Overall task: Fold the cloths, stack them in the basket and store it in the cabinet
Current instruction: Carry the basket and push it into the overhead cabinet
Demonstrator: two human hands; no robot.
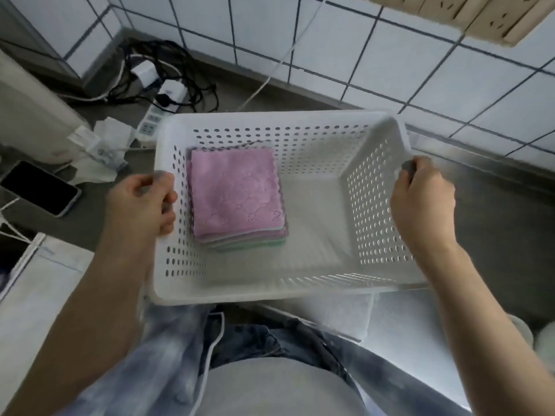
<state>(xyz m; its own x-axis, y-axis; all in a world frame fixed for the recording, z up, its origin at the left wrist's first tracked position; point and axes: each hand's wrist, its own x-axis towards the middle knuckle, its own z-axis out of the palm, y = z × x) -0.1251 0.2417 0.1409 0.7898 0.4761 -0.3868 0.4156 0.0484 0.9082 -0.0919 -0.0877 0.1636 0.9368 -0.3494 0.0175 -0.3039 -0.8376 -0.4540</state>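
Left hand (144,202) and right hand (420,199) each grasp a short rim of the basket (315,283); folded cloths (237,196) stacked inside. Keep basket level while carrying to cabinet.

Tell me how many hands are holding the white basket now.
2. The left hand grips the basket's left rim; the right hand grips its right rim. The folded cloths lie stacked inside, nearer the left wall.

Left hand (141,202) at mid-left and right hand (422,202) at mid-right, fingers curled in a grip, forearms reaching up from the lower corners.
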